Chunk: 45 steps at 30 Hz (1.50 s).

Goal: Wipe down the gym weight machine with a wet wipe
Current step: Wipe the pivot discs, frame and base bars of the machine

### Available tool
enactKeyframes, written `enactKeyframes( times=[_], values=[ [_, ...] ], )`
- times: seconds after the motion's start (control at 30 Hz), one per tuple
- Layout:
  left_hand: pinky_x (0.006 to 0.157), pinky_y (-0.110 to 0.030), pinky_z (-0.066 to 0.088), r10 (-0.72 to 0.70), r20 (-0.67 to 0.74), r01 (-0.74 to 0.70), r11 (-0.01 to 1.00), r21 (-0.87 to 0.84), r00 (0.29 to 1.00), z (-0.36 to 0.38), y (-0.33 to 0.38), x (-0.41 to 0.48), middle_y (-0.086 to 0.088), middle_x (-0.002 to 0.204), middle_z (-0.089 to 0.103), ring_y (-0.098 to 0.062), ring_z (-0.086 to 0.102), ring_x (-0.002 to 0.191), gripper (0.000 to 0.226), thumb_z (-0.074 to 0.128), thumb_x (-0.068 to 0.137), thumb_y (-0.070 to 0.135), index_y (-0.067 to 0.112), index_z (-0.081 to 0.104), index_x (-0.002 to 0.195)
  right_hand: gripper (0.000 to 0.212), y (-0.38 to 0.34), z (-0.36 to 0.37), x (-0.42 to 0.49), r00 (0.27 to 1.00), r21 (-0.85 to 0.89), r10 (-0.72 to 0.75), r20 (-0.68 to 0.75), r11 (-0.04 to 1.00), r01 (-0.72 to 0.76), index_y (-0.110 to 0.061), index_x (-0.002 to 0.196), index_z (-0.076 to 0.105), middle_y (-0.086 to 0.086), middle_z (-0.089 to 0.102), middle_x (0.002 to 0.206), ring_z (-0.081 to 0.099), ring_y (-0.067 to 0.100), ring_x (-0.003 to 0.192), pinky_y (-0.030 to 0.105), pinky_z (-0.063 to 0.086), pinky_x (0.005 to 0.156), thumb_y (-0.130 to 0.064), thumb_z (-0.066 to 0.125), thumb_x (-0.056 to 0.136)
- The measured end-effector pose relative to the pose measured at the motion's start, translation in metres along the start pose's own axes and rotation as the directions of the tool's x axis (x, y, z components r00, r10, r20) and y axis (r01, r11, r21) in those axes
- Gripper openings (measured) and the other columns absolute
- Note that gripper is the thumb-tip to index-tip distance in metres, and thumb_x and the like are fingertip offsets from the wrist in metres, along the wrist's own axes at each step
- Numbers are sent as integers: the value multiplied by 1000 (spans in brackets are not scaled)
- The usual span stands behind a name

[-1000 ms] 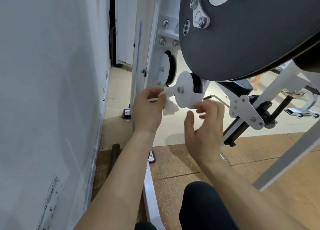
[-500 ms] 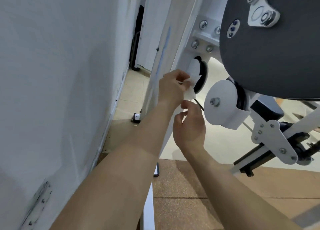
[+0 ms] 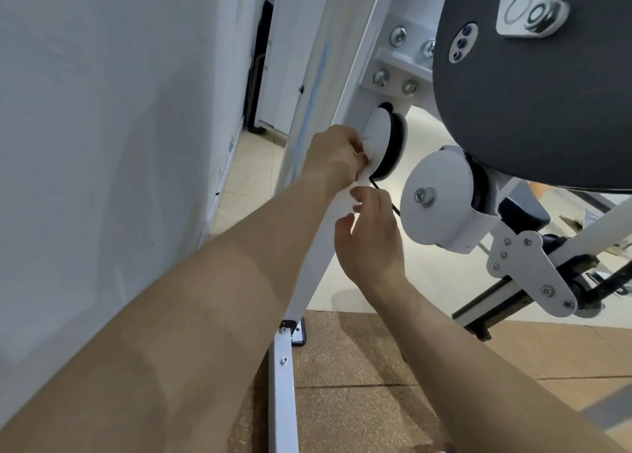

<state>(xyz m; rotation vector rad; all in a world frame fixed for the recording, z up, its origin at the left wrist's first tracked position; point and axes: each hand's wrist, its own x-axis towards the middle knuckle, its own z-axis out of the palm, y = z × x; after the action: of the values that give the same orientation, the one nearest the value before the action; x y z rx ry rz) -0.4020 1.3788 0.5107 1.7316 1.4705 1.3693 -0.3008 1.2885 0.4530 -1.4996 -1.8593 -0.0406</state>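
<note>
Wet wipe (image 3: 364,175) is now bunched in our left hand (image 3: 333,155), whose fingers curl round it and press it to the white face of the small pulley (image 3: 383,134) on the upright post (image 3: 342,76) of the weight machine (image 3: 393,63). A second ago it was on the larger pulley cover (image 3: 441,199), below and right of that small pulley; we have moved up to it. Our right hand (image 3: 369,237) hangs just below the small pulley, apart from the left, fingers loosely curled, with nothing visible in it. We judge the cover done and this pulley face the patch in hand. The post and the dark pad (image 3: 530,93), above right of the pulley, are likely still to wipe.
</note>
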Motion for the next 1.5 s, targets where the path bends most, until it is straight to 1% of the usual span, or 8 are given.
enactKeyframes(
  times=[0.17,0.27,0.4,0.57,1.0,1.17,1.33,1.5],
  values=[
    [72,-21,55,107,-111,-122,984,-130,988,-11,27,0,11,81,68,-10,68,80,15,74,88,20,30,67,81,34,-2,-2,2,999,4,18,-28,1000,-18,-12,127,53,0,51,126,61,17,98,27,41,74,-8,50,94],
    [63,-28,57,99,-86,-111,982,-150,991,-11,24,6,0,81,72,-18,69,78,14,74,86,25,23,69,73,33,0,2,6,995,-35,-20,-101,999,17,-14,122,56,0,55,119,63,19,96,31,50,80,-13,48,91],
    [72,-41,57,-10,-57,1,990,-144,998,4,1,-2,-16,76,68,-21,63,70,21,71,74,27,9,65,66,35,2,5,8,994,-72,-34,-107,997,26,-15,120,56,-1,55,115,63,21,96,41,53,84,-19,43,87],
    [57,-15,45,-122,34,124,990,-66,992,12,-22,-7,-2,75,71,-13,66,71,16,75,86,25,18,68,74,31,0,1,8,999,-29,-32,-33,999,31,-11,122,55,1,53,121,59,18,101,18,36,78,-7,51,91],
    [75,-31,59,-83,17,81,992,98,996,-4,2,17,-4,81,72,-19,69,81,7,71,84,9,14,74,80,38,-5,1,1,999,-93,-22,27,995,25,-7,130,54,8,51,131,59,28,111,35,47,84,-6,52,91],
    [66,-25,54,-145,-44,133,969,-211,988,0,4,-5,-1,72,72,-15,68,69,16,77,86,24,9,75,79,37,-6,-7,3,1000,-90,-21,-9,996,20,-11,129,54,2,52,129,61,22,110,30,47,85,-12,53,92],
    [58,-14,45,11,-216,-63,969,-237,976,5,27,-8,0,68,70,-3,59,59,18,68,92,24,20,77,76,40,0,-11,3,989,-125,-91,-118,989,76,-15,128,56,2,59,117,65,24,100,44,54,92,-16,51,88],
    [66,-11,44,92,-99,-100,992,-82,991,-15,34,22,10,82,71,-10,66,80,28,60,94,11,32,77,89,56,3,-8,3,991,-146,-72,-109,988,56,-18,142,35,1,43,141,56,29,122,45,48,102,-21,41,87]
  ],
)
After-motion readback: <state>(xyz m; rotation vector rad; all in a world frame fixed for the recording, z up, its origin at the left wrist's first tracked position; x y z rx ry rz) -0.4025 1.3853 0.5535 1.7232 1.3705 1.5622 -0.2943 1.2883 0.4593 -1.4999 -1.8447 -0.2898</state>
